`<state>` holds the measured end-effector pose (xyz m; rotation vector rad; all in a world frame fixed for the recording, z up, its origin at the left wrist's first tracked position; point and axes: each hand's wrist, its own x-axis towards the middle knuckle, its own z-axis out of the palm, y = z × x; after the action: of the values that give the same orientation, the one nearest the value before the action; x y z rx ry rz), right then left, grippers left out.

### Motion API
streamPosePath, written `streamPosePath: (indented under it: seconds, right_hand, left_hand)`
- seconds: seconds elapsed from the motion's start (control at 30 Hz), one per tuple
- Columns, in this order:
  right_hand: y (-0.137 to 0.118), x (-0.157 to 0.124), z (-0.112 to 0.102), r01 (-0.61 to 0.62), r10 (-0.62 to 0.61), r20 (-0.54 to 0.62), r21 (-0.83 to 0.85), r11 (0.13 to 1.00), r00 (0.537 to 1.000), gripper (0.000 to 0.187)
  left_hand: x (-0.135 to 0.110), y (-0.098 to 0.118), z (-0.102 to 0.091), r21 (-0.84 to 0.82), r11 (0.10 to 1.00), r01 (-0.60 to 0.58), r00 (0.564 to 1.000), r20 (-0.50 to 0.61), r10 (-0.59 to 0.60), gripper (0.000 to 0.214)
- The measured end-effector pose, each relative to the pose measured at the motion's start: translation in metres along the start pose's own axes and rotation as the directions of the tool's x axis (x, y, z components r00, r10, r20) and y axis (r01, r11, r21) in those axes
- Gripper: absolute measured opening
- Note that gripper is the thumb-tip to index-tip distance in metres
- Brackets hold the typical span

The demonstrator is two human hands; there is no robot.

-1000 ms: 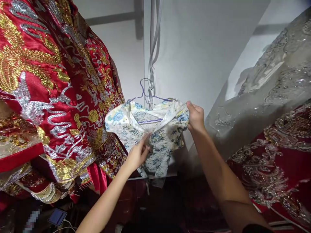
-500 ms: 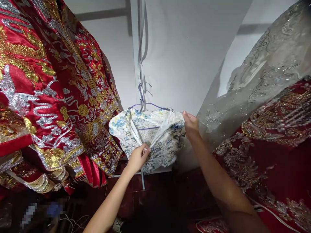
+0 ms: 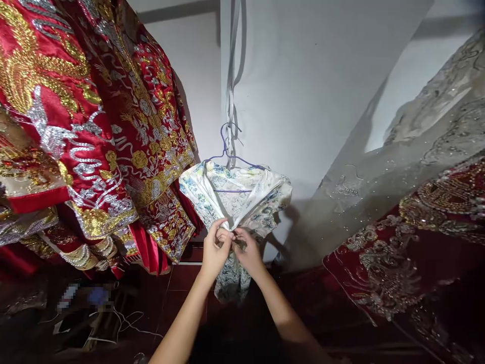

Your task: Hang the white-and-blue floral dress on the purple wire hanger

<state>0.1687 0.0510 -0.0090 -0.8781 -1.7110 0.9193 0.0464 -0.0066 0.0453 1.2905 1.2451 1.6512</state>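
A white garment with a blue and yellow floral print [image 3: 271, 199] hangs on a purple wire hanger [image 3: 237, 191]. Its front neckline edges come together in a V at my fingers. My left hand [image 3: 216, 247] pinches the left edge at the bottom of the V. Right beside it, my right hand [image 3: 246, 248] has its fingertips closed on the other edge. The fingertips of both hands nearly touch. Below them the garment's lower part dangles, partly hidden by my hands. Whether a fastener sits between my fingers cannot be made out.
Red jackets with gold and silver embroidery [image 3: 151, 126] hang close on the left. To the right are a sheer beaded white gown [image 3: 428, 146] and a dark red beaded garment [image 3: 382, 258]. White straps [image 3: 232, 65] run down the wall above the hanger. Cables [image 3: 129, 321] lie low at left.
My right hand has left the garment's right shoulder and come in beside my left hand at the neckline. The neckline edges are now drawn together. The view has shifted slightly.
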Motion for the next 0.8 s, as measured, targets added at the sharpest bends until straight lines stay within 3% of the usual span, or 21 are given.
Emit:
streamPosePath:
  seconds: [0.13, 0.3, 0.5, 0.7, 0.8]
  right_hand:
    - [-0.005, 0.015, -0.003, 0.029, -0.033, 0.119, 0.033, 0.999, 0.992, 0.007]
    - [-0.013, 0.021, 0.002, 0.063, -0.071, 0.079, 0.096, 0.993, 0.994, 0.011]
    - [0.006, 0.017, 0.011, 0.052, -0.05, 0.021, -0.104, 0.993, 0.999, 0.019]
    - [0.037, 0.014, -0.007, -0.019, 0.015, -0.019, -0.195, 0.981, 1.0, 0.02]
    - [0.056, 0.007, -0.023, -0.079, 0.066, -0.059, -0.249, 0.965, 0.996, 0.021]
  left_hand:
    - [0.005, 0.012, 0.01, -0.221, 0.975, 0.031, 0.999, -0.029, -0.039, 0.059]
    - [0.024, 0.029, 0.011, -0.326, 0.943, 0.071, 0.993, -0.069, -0.099, 0.054]
    - [0.082, 0.053, -0.011, -0.5, 0.861, 0.093, 0.977, -0.121, -0.176, 0.047]
    - [0.141, 0.086, -0.013, -0.529, 0.843, 0.099, 0.992, -0.018, -0.128, 0.049]
    - [0.158, 0.104, -0.016, -0.52, 0.854, 0.034, 0.997, -0.04, -0.064, 0.046]
